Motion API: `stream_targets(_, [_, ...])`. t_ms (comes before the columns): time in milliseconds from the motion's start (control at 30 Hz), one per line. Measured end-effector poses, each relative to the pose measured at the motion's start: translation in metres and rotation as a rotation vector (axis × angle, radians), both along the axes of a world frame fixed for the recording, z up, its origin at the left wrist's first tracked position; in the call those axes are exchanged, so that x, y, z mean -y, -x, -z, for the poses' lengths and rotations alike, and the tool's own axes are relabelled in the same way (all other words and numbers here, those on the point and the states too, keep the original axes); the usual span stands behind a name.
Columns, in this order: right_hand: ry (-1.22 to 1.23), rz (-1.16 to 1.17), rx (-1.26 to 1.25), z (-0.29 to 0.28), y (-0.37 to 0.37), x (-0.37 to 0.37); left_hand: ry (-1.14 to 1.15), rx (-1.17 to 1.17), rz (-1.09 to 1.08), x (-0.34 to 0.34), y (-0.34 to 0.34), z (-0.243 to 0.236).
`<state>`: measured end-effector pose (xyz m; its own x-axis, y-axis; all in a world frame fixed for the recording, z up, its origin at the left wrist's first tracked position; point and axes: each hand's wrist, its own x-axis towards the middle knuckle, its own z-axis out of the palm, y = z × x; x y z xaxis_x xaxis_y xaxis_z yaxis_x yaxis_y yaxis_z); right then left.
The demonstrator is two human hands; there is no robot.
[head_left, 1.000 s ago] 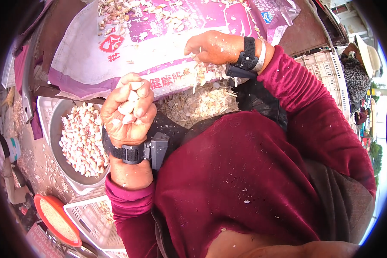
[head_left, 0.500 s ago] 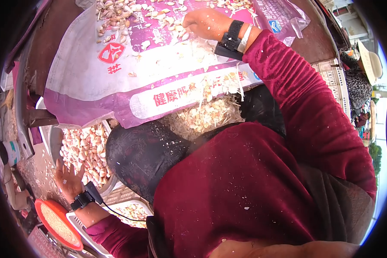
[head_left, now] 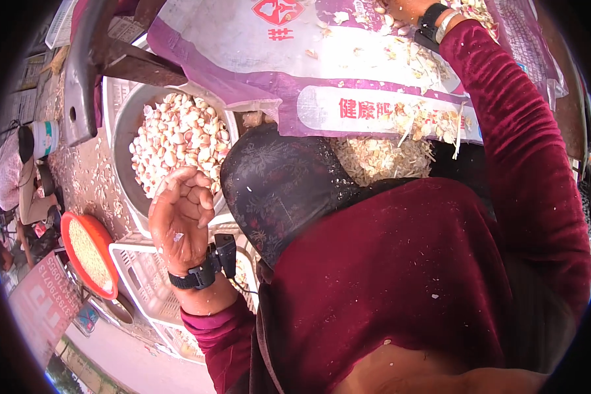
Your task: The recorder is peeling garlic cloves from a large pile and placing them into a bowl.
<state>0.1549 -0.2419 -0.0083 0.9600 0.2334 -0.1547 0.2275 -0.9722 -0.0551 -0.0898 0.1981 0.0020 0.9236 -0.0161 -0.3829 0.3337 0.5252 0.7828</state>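
My left hand point(head_left: 182, 213) is turned palm up at the near rim of a metal basin point(head_left: 121, 167) full of garlic cloves point(head_left: 177, 141). Its fingers curl loosely and nothing shows in them; a white flake sticks to the palm. At the top edge my right hand point(head_left: 410, 9) rests among garlic cloves and peelings on a purple and white plastic sack point(head_left: 236, 49). The picture's edge cuts off its fingers, so what they hold is hidden. A dark band with a small device is on each wrist.
Garlic skins point(head_left: 384, 159) are heaped in my lap below the sack's edge. White plastic crates point(head_left: 154, 276) stand at the left, beside an orange-red basin point(head_left: 88, 253) of pale small pieces. A wooden frame leg point(head_left: 82, 85) rises left of the metal basin; a white bucket point(head_left: 44, 138) stands farther left.
The view has swung left. My left hand has moved rightward and turned, its spread fingers now curled beside the metal basin. My right hand stays on the sack, now partly out of view.
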Motion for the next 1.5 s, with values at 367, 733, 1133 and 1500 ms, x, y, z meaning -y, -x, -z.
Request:
stream_targets(367, [-0.443,-0.127,0.374,-0.015,0.043,0.029,0.087,0.032,0.590,0.147,-0.043,-0.044])
stream_targets(733, [-1.215,-0.010,-0.237,-0.041,0.165,-0.022,0.073,0.040,0.710,0.235,-0.097,-0.007])
stream_targets(1133, [-1.738,0.270,-0.505,-0.024,0.173,-0.025,0.081,0.194,0.579,0.231,-0.092,-0.003])
stream_targets(1500, [-0.902,0.148,-0.618,-0.060,0.158,0.009,0.496,0.124,0.628,0.227,-0.105,-0.005])
